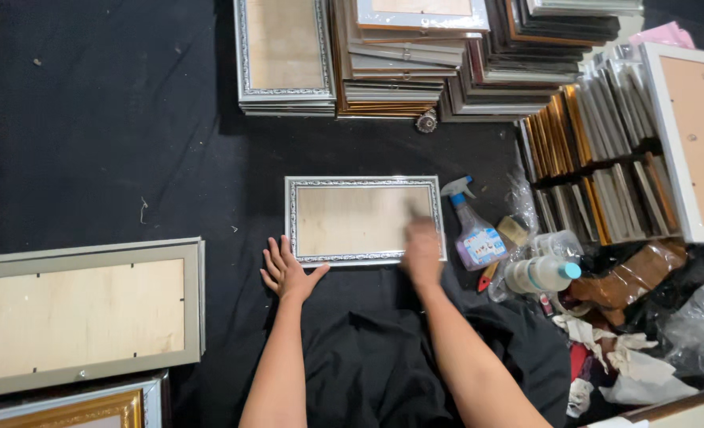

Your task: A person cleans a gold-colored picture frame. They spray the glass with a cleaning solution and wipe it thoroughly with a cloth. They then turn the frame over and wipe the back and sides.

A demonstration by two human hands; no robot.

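Resting hands [422,252] on silver frame [365,219]

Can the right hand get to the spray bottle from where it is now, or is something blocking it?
Probably yes. The right hand rests on the silver frame, near its right edge, and the spray bottle lies just beyond that edge on the black cloth, with nothing between them. Clutter sits only on the bottle's far side.
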